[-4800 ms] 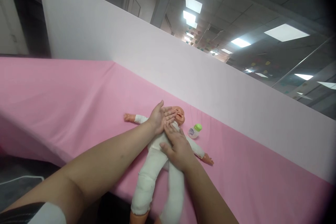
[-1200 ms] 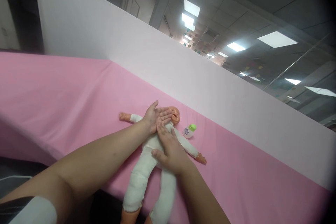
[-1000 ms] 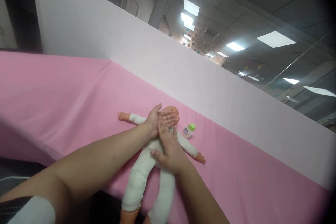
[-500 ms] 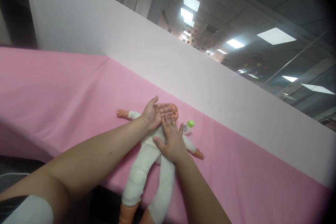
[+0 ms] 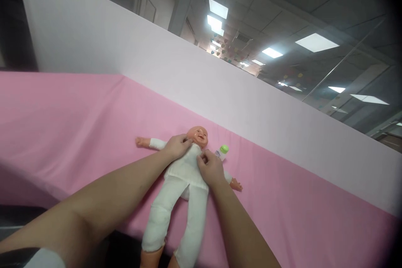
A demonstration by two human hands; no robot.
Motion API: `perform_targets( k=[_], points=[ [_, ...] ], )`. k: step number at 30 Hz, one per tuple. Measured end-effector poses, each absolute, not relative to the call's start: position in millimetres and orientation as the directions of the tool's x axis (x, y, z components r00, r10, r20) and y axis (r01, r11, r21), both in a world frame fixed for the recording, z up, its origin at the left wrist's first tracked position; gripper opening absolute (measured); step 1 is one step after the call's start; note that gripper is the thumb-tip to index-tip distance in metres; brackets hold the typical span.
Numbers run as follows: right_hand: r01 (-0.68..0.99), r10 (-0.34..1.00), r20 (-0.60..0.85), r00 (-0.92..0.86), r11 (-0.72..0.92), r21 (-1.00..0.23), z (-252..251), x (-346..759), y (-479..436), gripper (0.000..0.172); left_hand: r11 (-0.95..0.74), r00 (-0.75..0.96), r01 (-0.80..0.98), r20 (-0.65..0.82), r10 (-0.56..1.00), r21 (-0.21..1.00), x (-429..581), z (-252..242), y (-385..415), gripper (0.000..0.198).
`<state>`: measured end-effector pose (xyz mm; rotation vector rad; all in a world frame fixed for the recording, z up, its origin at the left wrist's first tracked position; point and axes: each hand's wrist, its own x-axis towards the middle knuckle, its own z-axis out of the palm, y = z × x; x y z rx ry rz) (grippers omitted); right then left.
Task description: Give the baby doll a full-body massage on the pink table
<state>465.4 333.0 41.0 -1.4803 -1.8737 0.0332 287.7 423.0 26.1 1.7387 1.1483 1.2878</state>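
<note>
A baby doll (image 5: 186, 165) with a white cloth body lies on its back on a pink cover (image 5: 103, 109), its smiling face turned up and both arms spread. My left hand (image 5: 178, 146) is closed at the doll's shoulder beside the neck, its fingertips pressed on the white cloth. On the other side of the upper chest rests my right hand (image 5: 212, 167), fingers curled in, also at the cloth. Whether either hand pinches fabric is too small to tell. A small bottle (image 5: 222, 152) with a green cap is just beyond my right hand.
Behind the doll a white partition (image 5: 188, 79) runs slantwise along the pink surface. Past it are a door (image 5: 153, 6) and lit ceiling panels. Dark space shows below the cover's near edge.
Both hands have parted from over the doll's face and upper chest to the two shoulders. Their fingers, stretched out before, have curled in, and the face is uncovered.
</note>
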Motion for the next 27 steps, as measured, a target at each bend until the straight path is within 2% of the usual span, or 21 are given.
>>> perform_targets(
  k=[3, 8, 11, 12, 15, 17, 20, 23, 27],
  points=[
    [0.814, 0.889, 0.451, -0.075, 0.317, -0.488, 32, 468, 339, 0.026, -0.446, 0.146, 0.343, 0.422, 0.895, 0.827, 289, 25, 414, 0.034],
    [0.808, 0.845, 0.527, -0.087, 0.369, -0.458, 21, 469, 335, 0.023, -0.611, 0.299, 0.481, 0.537, 0.789, 0.629, 279, 25, 408, 0.030],
    [0.775, 0.835, 0.539, -0.109, 0.411, -0.480, 22, 476, 329, 0.018, -0.615, 0.346, 0.566, 0.518, 0.782, 0.549, 271, 28, 406, 0.027],
    [0.764, 0.829, 0.545, -0.125, 0.431, -0.481, 25, 478, 326, 0.021, -0.612, 0.354, 0.582, 0.510, 0.784, 0.536, 268, 30, 407, 0.027],
    [0.727, 0.787, 0.580, -0.210, 0.523, -0.445, 37, 480, 312, 0.041, -0.607, 0.370, 0.584, 0.489, 0.790, 0.539, 258, 35, 410, 0.025],
    [0.682, 0.742, 0.593, -0.314, 0.610, -0.403, 48, 474, 296, 0.043, -0.572, 0.356, 0.570, 0.450, 0.819, 0.590, 253, 38, 414, 0.025],
    [0.564, 0.665, 0.501, -0.554, 0.742, -0.362, 67, 457, 269, 0.048, -0.508, 0.347, 0.576, 0.371, 0.861, 0.640, 248, 39, 420, 0.021],
    [0.448, 0.556, 0.366, -0.746, 0.826, -0.343, 80, 437, 247, 0.060, -0.509, 0.369, 0.601, 0.351, 0.860, 0.616, 249, 38, 422, 0.020],
    [0.465, 0.539, 0.283, -0.794, 0.837, -0.288, 80, 424, 241, 0.077, -0.526, 0.377, 0.617, 0.367, 0.850, 0.586, 252, 37, 422, 0.022]
  ],
)
